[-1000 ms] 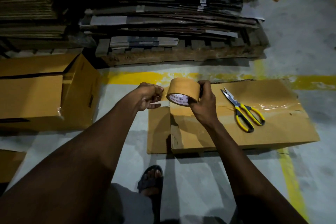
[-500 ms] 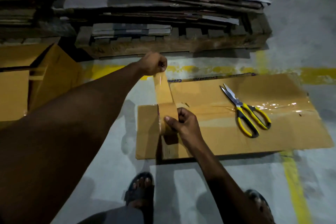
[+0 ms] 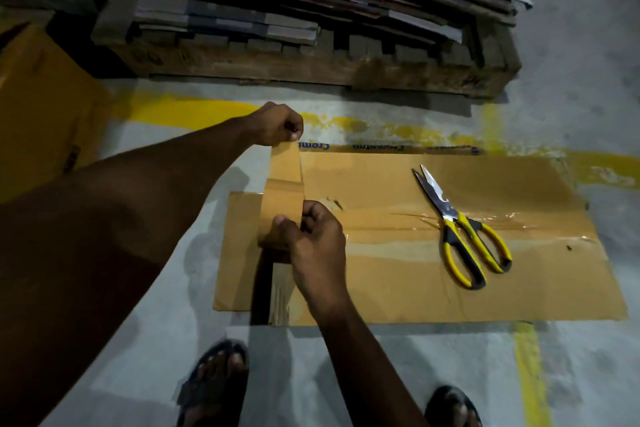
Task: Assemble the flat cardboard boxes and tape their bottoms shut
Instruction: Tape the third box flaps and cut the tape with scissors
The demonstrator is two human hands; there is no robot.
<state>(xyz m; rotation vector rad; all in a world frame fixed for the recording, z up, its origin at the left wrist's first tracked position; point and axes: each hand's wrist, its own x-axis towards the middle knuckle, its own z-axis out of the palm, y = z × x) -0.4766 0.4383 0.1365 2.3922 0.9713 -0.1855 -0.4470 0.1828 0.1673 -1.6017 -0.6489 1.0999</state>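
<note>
A brown cardboard box [image 3: 398, 281] lies on the floor with its taped bottom facing up; a glossy tape strip runs along its middle seam. My right hand [image 3: 317, 243] grips the brown tape roll [image 3: 282, 215] over the box's left end. My left hand [image 3: 277, 125] pinches the free tape end beyond the box's far edge. A length of tape [image 3: 285, 163] stretches between hand and roll, across the box's left end. Yellow-handled scissors [image 3: 460, 229] lie on the box to the right.
A wooden pallet [image 3: 311, 69] stacked with flat cardboard sheets stands beyond the box. Another brown box [image 3: 45, 107] sits at the left. Yellow painted lines [image 3: 530, 374] cross the grey floor. My sandalled feet [image 3: 214, 381] stand just before the box.
My left hand has drawn the tape end away from the roll towards the box's far edge. My right hand has brought the roll down over the box's left end.
</note>
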